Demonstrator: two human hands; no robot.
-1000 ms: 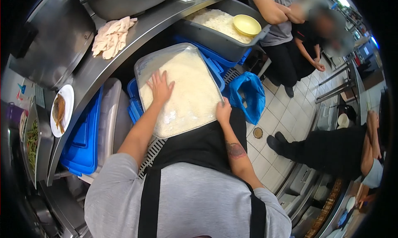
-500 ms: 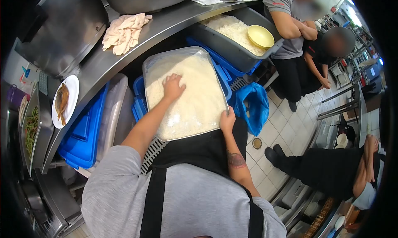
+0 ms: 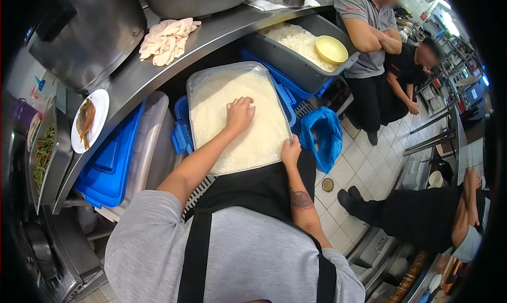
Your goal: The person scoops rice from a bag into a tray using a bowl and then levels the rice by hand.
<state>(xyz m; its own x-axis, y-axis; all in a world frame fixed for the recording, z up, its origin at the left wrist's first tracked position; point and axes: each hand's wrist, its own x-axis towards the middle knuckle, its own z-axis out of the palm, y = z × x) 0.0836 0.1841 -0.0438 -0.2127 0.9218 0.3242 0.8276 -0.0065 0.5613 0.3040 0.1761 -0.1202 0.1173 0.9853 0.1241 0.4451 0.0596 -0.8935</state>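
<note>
A clear rectangular tub full of pale uncooked-looking grain stands before my body. My left hand lies on the grain near the middle, its fingers apart and bent, with their tips at or in the surface. At the tub's right rim is my right hand, its fingers wrapped round the edge. A blue plastic bag hangs open just right of the tub.
Behind are a grey bin of white rice and a yellow bowl. A steel counter holds a cloth and fish plate. Blue lids lean left. Three people stand or sit at right.
My left hand has moved right across the grain. The tub appears slightly further right and its left end shows more evenly spread grain. My right hand still holds the rim.
</note>
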